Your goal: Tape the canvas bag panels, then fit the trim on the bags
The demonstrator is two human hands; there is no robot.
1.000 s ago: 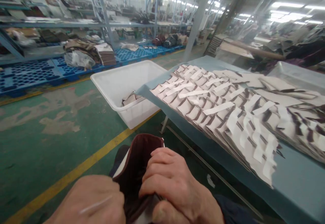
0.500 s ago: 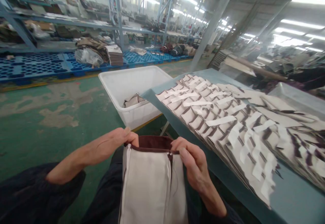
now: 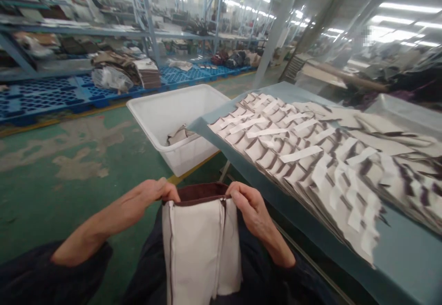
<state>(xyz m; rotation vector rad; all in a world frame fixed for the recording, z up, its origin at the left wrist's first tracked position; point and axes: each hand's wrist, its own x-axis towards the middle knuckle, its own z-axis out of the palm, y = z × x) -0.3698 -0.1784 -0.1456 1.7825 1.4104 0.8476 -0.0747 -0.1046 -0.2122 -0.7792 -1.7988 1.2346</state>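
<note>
A cream fabric pouch (image 3: 196,245) with a dark brown lining hangs upright over my lap, its mouth facing up and spread. My left hand (image 3: 152,196) grips the left end of the brown rim, fingertips hooked over the edge. At the right end of that rim, my right hand (image 3: 247,203) pinches the fabric near a side seam. Raw seams run down the cream face, and the brown inside shows just below the rim. The bottom of the pouch is partly out of frame.
A white plastic tub (image 3: 176,111) with a few fabric pieces stands ahead on the green floor. To the right, a blue-grey table (image 3: 397,268) carries overlapping rows of cream pieces (image 3: 286,143) with white strips. Blue pallets (image 3: 51,93) and shelving stand beyond; people sit far back.
Both hands and the pouch have shifted slightly left in view, and more of the pouch's lower end shows. The hold on the rim stays the same.
</note>
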